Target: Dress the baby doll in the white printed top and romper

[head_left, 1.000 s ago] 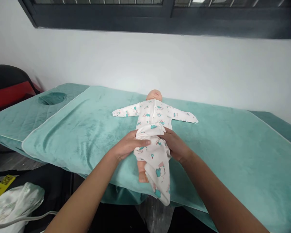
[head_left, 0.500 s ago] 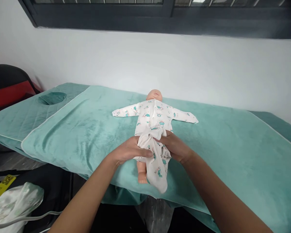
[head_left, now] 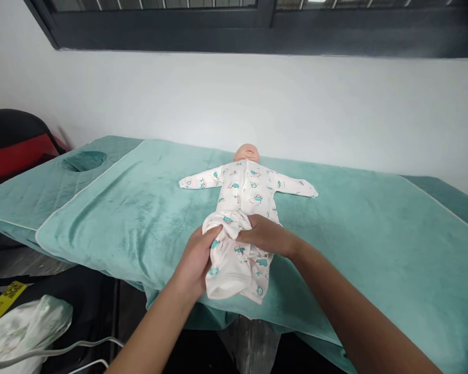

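A baby doll (head_left: 247,152) lies on its back on the green-covered bed, arms stretched out sideways. It wears a white long-sleeved baby top (head_left: 244,187) with a teal animal print. Over its lower body is a pair of matching baby pants (head_left: 232,265), bunched at the upper end. My left hand (head_left: 198,254) is closed on the pants' left side, thumb on top of the cloth. From the other side, my right hand (head_left: 269,235) pinches the bunched cloth near the waist. The doll's legs are hidden under the fabric.
The green bed cover (head_left: 359,249) spreads to both sides, with a face hole (head_left: 83,161) at the left end. A white wall stands behind. At the lower left, a printed cloth bundle (head_left: 27,327), a yellow tag (head_left: 3,303) and a grey cable (head_left: 62,350) lie on something black.
My left hand has moved left and down with the cloth. The pants have swung left and spread wider, covering the doll's foot that showed before. My right hand has shifted slightly left.
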### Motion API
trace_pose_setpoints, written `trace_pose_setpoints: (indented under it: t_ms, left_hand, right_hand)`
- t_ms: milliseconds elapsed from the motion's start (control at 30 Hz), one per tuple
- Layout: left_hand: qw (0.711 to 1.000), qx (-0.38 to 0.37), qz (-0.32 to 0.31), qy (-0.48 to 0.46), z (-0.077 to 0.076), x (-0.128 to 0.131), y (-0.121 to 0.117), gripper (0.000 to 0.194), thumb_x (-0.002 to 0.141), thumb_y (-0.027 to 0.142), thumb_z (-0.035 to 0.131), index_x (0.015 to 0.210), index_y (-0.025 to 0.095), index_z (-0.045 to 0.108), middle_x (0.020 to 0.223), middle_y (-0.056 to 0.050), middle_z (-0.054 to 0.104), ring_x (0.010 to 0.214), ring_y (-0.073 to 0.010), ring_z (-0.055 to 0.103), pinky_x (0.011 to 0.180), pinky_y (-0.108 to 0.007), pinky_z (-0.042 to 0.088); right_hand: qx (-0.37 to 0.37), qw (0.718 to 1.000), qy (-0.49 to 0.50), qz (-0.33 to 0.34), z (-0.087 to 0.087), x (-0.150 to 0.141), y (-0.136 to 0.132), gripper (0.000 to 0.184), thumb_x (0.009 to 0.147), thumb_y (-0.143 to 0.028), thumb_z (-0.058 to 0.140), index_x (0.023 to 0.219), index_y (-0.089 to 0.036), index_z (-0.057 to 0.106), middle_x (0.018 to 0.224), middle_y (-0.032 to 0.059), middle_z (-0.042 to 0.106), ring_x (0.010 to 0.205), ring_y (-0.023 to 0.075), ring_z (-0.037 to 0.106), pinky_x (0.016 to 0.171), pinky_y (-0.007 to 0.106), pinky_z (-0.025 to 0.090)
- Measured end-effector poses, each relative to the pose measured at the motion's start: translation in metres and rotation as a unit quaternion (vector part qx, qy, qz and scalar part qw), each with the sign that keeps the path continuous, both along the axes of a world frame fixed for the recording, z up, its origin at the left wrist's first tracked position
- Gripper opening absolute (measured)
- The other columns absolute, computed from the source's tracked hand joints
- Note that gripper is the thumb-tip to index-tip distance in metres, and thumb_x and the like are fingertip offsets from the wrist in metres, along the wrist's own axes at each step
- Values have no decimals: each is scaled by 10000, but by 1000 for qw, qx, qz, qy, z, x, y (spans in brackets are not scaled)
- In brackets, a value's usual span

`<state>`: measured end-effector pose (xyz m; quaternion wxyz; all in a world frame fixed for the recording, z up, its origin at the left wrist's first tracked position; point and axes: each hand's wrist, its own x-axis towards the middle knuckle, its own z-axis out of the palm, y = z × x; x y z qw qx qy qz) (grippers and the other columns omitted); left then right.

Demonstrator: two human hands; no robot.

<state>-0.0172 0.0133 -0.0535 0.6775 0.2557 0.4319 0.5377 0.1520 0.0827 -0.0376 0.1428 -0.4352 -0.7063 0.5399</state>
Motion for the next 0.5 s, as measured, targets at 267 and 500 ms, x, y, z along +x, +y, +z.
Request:
trace_pose_setpoints:
  t_ms: [267,500]
  left_hand:
    - [994,-61,-34,89,-34,17,-91,251,883,366,648,1133,358,653,1165,-49,668,1108,-272,607,828,-397,556]
    - [989,-77,43,118,-64,9,-89,348,703,300,795,1022,424,734,1028,-24,740,1191,-366,586,864,-503,548]
  right_hand:
    - [198,953,-178,147,5,-18,-7,250,649,-249,611,533,-192,397,553,-20,423,575,113,337,546,289,213]
    - [252,903,-302,173,-3,-33,-15,118,655,-293,604,704,-185,606,740,77,661,689,209,573,566,293,293]
